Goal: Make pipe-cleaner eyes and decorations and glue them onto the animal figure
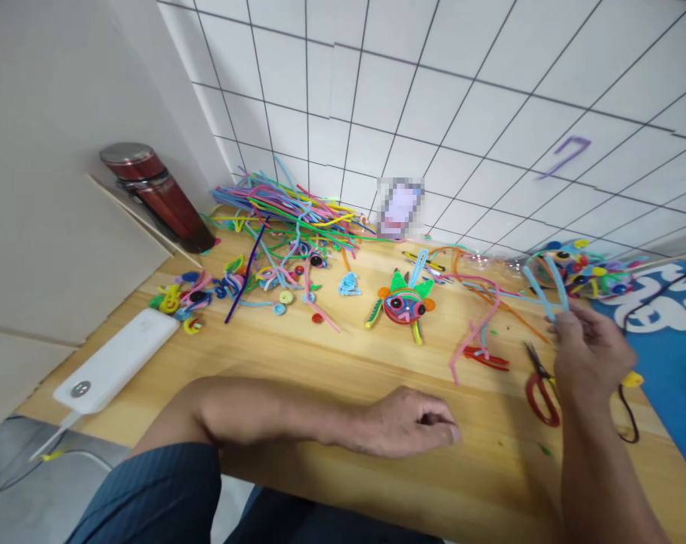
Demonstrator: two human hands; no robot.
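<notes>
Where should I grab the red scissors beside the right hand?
Grip the red handle loop of the scissors, coming from the near side. The blades point away, and the right hand, holding a blue pipe cleaner, covers their right side.

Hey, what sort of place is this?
Probably a craft corner at home or in a small workshop: a heap of pipe cleaners, a finished figure and scissors lie on a wooden table by a tiled wall, and the right hand holds a blue pipe cleaner.
</notes>
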